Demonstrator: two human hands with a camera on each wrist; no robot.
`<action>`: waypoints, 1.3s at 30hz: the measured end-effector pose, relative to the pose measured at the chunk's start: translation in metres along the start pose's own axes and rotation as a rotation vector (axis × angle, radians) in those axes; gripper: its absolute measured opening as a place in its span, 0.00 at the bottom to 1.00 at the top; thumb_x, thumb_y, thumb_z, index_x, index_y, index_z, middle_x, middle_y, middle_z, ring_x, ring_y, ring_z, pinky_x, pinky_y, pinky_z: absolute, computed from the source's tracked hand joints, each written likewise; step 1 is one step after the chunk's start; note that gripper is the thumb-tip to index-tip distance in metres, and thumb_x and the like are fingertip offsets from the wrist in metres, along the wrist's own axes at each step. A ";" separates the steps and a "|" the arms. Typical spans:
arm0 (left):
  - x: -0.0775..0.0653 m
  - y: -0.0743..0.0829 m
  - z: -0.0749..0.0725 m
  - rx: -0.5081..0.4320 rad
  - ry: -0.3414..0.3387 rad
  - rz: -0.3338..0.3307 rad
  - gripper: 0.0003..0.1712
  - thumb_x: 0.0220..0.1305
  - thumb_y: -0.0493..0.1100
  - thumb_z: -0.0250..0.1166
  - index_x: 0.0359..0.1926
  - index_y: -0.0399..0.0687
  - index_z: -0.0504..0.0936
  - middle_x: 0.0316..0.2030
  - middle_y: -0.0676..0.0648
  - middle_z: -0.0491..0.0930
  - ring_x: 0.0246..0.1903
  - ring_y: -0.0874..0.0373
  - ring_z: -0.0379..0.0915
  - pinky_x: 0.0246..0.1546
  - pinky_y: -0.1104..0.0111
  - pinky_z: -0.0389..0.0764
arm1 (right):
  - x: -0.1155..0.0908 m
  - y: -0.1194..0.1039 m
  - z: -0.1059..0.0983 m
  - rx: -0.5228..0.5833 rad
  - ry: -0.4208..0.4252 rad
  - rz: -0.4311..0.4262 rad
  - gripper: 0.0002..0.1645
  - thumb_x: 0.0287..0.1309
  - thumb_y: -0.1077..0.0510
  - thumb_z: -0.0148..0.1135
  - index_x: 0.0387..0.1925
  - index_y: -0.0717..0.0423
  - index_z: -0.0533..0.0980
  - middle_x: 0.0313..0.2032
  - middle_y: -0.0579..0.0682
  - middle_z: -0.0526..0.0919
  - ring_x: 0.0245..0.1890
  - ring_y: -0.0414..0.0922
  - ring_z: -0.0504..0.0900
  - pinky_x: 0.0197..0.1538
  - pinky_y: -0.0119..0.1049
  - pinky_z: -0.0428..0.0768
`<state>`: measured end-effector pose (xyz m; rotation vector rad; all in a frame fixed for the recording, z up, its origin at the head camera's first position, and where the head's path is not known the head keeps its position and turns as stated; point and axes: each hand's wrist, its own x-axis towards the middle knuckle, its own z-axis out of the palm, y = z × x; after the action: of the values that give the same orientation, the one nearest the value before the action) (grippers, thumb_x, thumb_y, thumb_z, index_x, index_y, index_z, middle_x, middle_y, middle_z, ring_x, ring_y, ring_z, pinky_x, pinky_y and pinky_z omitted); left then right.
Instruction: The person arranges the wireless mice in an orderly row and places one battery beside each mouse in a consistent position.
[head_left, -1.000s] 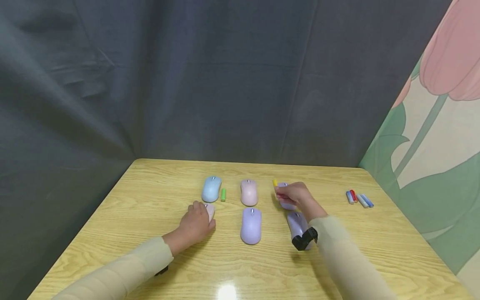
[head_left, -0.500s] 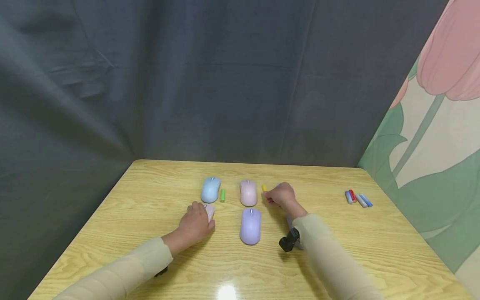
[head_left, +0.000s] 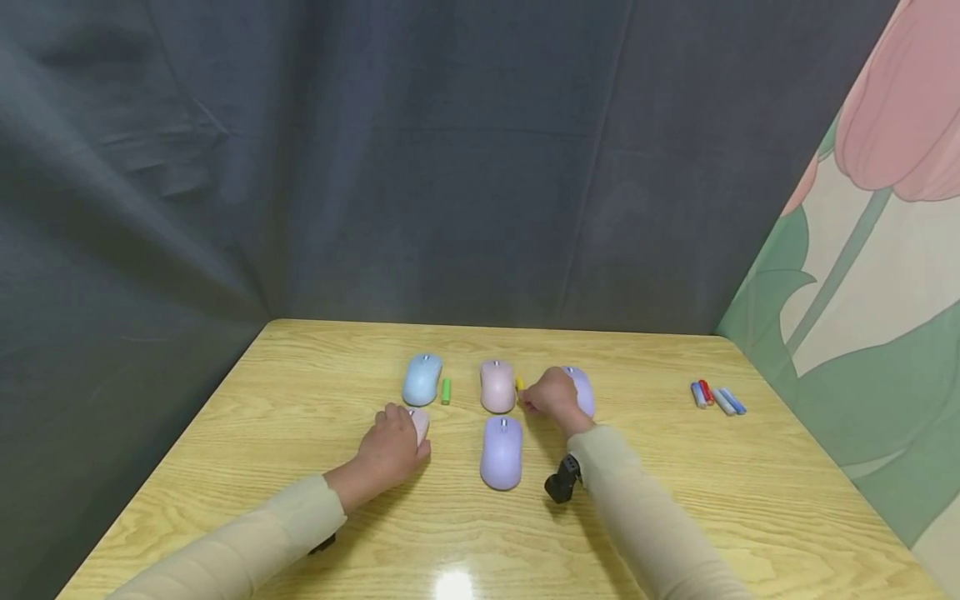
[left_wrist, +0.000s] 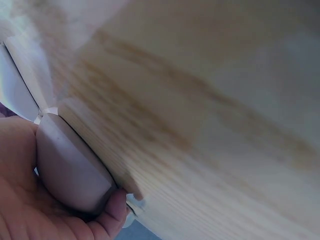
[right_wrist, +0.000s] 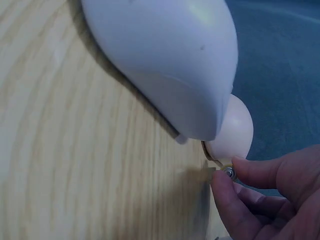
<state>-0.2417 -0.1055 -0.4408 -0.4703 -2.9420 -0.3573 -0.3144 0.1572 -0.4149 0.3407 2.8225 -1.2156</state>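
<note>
Yellow battery, green battery, pink mice, table yellowish (wood-grained).

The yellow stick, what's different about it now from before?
The right hand carried the yellow stick left, away from the far purple mouse, close to the far pink mouse. It still pinches the stick; nothing was let go. The left hand stays on the near pink mouse; the green stick stayed put.

Left hand cupped, right hand pinching, forearms extended
</note>
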 end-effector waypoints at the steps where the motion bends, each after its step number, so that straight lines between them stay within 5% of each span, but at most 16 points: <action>1: 0.000 0.000 0.000 0.001 0.001 0.001 0.27 0.61 0.46 0.62 0.38 0.19 0.68 0.29 0.38 0.62 0.27 0.51 0.63 0.18 0.64 0.75 | 0.000 0.000 0.001 -0.011 0.000 -0.004 0.09 0.51 0.62 0.72 0.23 0.66 0.81 0.16 0.51 0.82 0.20 0.45 0.83 0.26 0.31 0.77; 25: -0.001 0.002 -0.005 0.024 -0.025 -0.010 0.30 0.61 0.47 0.62 0.42 0.17 0.68 0.31 0.37 0.63 0.30 0.49 0.65 0.22 0.62 0.77 | -0.001 -0.003 0.003 -0.248 0.034 -0.113 0.17 0.42 0.64 0.67 0.06 0.55 0.72 0.07 0.46 0.69 0.13 0.43 0.70 0.22 0.32 0.67; 39: -0.001 0.001 -0.002 0.023 -0.021 -0.004 0.29 0.61 0.47 0.62 0.41 0.18 0.68 0.30 0.37 0.63 0.29 0.50 0.64 0.21 0.62 0.76 | 0.000 -0.006 0.001 -0.279 -0.003 -0.105 0.15 0.43 0.63 0.67 0.08 0.57 0.76 0.08 0.48 0.75 0.12 0.44 0.75 0.25 0.34 0.72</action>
<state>-0.2401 -0.1055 -0.4385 -0.4676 -2.9649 -0.3202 -0.3153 0.1528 -0.4114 0.1768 2.9852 -0.8162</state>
